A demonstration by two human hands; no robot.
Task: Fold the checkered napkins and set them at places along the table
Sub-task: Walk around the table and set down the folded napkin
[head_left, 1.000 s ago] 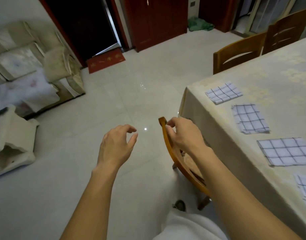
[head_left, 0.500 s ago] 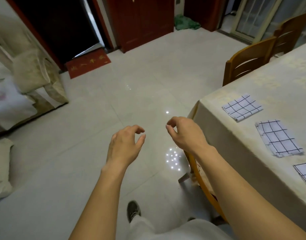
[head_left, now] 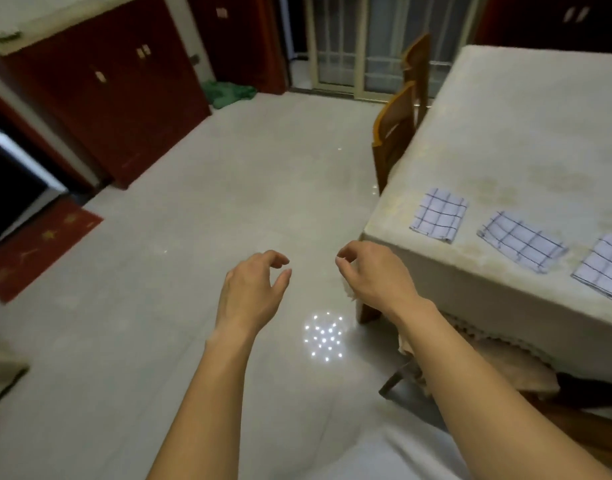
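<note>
Loosely curled and holding nothing, the left hand [head_left: 252, 289] and right hand [head_left: 373, 275] hang palm-down over the floor [head_left: 193, 237], forearms stretched forward, the right one near the table [head_left: 505, 133] corner. Three checkered napkins [head_left: 521, 241] lie folded in a row along the tabletop's near edge, starting by that corner.

three napkins [head_left: 520, 241] on table [head_left: 526, 133]

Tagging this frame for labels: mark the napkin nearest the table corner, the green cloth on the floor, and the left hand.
Corner napkin [head_left: 438, 215], head view, its middle.
Green cloth [head_left: 230, 93], head view, heap's centre.
Left hand [head_left: 252, 289], head view, its back.
</note>
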